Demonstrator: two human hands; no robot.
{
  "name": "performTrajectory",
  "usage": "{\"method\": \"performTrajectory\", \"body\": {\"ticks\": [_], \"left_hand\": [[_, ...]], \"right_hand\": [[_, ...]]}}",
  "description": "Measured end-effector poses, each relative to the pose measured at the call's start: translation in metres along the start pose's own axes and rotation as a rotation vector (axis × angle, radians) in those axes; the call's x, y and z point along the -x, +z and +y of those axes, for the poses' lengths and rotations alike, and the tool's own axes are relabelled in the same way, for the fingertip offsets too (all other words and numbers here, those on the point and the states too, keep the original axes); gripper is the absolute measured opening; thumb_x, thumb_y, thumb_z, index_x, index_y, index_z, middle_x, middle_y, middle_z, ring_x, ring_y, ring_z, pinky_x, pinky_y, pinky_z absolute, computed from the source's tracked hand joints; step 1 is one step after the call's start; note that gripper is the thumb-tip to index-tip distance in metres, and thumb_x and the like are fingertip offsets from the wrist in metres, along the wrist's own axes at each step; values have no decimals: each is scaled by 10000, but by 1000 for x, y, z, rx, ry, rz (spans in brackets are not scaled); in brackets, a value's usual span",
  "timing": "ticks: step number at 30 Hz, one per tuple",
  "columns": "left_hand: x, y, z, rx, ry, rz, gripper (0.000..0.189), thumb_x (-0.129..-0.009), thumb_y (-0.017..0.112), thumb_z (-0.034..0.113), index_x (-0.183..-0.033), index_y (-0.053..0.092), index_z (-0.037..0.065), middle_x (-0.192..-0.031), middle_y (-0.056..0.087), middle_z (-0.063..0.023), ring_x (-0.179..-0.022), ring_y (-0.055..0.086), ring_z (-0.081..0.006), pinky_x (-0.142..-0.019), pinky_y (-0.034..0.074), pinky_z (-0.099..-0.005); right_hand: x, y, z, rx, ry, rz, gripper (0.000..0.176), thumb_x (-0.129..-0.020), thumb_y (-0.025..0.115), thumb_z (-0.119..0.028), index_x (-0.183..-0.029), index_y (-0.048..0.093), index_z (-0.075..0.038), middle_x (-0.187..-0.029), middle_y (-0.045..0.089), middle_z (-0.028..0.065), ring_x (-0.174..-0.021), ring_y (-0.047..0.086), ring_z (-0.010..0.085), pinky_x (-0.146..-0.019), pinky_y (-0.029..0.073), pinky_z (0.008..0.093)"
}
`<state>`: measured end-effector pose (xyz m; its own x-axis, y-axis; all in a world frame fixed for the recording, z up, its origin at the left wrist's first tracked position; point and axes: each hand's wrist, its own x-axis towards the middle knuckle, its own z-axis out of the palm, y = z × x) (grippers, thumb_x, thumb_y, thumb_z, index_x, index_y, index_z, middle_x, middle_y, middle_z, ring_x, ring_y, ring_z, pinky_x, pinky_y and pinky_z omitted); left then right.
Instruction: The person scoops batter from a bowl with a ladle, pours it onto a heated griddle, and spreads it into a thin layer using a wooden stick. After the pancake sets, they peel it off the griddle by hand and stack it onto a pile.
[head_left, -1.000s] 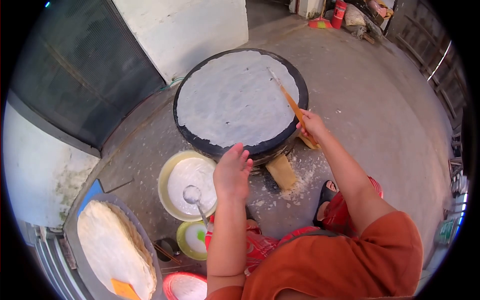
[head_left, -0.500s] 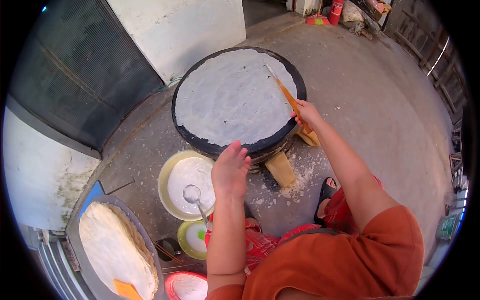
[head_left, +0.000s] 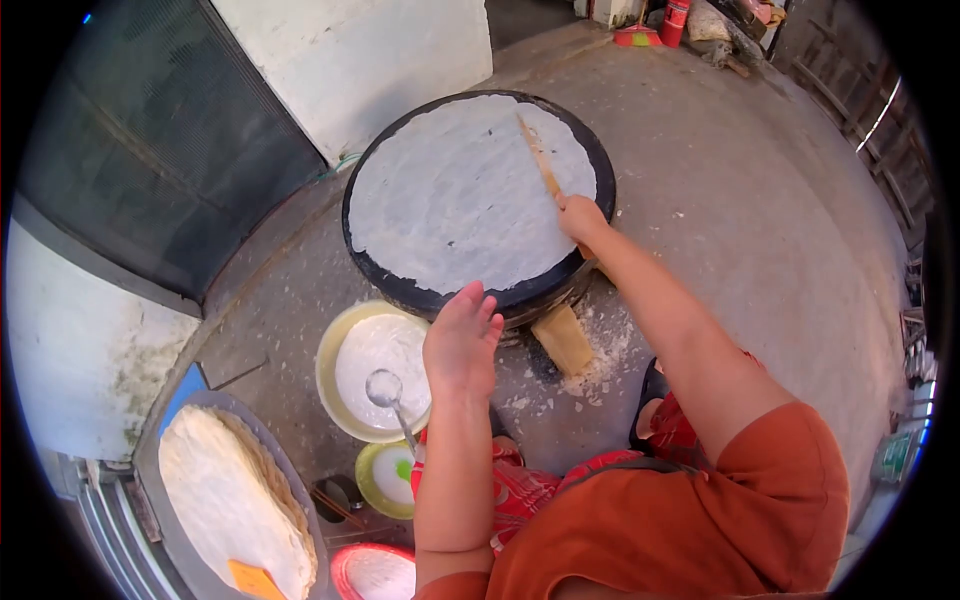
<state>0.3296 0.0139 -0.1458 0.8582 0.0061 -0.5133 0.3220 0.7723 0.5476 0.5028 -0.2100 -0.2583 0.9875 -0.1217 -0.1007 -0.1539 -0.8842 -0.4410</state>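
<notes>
The right hand point(head_left: 583, 220) is gripping the long, flat, tan wooden stick point(head_left: 540, 160) by its near end, the best hold, over the thin whitish batter sheet point(head_left: 450, 195) on the round black griddle point(head_left: 545, 288)! The stick is looking light and stiff, the sheet soft, tearable; the left hand point(head_left: 462, 342) is hanging open, holding nothing, near the rim, grey concrete floor point(head_left: 740, 230) giving room rightward

Grey floor point(head_left: 720, 230) carries a cream basin point(head_left: 326, 372); pale flakes point(head_left: 604, 352) lie scattered.
</notes>
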Motion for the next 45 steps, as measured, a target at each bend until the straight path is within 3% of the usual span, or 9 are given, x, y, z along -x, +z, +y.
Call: {"method": "performTrajectory", "body": {"ticks": [2,4,7,10,13,16,22,25,45], "left_hand": [[0,1,0,-4,0,-4,355,-786,527,132,-1105,463,-11,-1109,491,-104,-959,472,-222,-789,391,-338],[0,1,0,-8,4,-2,351,-786,526,131,-1103,466,-8,-1105,492,-104,-959,472,-223,-790,391,-338],[2,3,-2,-17,-4,-6,336,-788,522,129,-1093,473,-3,-1097,497,-99,-958,473,-220,-790,391,-337],[6,7,-1,1,12,24,284,-765,495,86,-1017,502,-45,-981,524,-104,-862,506,-217,-759,411,-331],[7,6,-1,-1,3,19,283,-766,492,88,-1016,505,-43,-975,526,-99,-867,501,-213,-761,410,-330],[9,5,-2,9,13,14,276,-768,490,87,-1012,507,-41,-968,529,-95,-867,500,-210,-758,411,-329],[6,3,-7,-4,-1,1,268,-776,492,92,-1009,508,-39,-972,526,-95,-860,503,-207,-755,412,-319],[5,-1,-8,-23,-20,-47,329,-780,531,135,-1077,473,5,-1068,500,-78,-952,468,-217,-787,389,-338],[15,-6,2,24,8,-9,259,-768,522,100,-991,522,-30,-948,542,-91,-847,515,-204,-738,420,-323]], "right_hand": [[13,-3,7,-34,-71,-6,301,-876,379,-236,-1078,547,-90,-777,594,181,-608,589,273,-519,461,365],[35,-19,20,-855,271,-221,304,-883,372,-191,-1148,512,-139,-715,564,91,-469,491,151,-404,403,280],[54,-30,50,-1157,420,-112,384,-879,342,-152,-1261,389,-161,-658,492,39,-431,375,76,-354,323,209],[85,-23,58,-986,223,-175,383,-898,288,-157,-1272,369,-167,-653,498,49,-430,396,85,-358,336,216],[109,-32,73,-1084,342,-322,381,-906,281,-159,-1278,362,-166,-654,505,43,-419,396,88,-361,357,228],[116,-32,78,-915,396,22,377,-908,285,-168,-1277,362,-163,-663,523,40,-418,398,86,-368,374,236],[135,-41,68,-830,254,-168,370,-912,290,-194,-1272,371,-165,-655,534,34,-428,402,77,-374,373,227],[137,-50,73,-928,387,-238,366,-911,296,-199,-1265,387,-174,-649,542,34,-429,405,76,-374,370,220],[137,-64,61,-785,403,-103,390,-900,289,-161,-1282,361,-186,-649,560,74,-398,395,93,-353,360,242]]}}
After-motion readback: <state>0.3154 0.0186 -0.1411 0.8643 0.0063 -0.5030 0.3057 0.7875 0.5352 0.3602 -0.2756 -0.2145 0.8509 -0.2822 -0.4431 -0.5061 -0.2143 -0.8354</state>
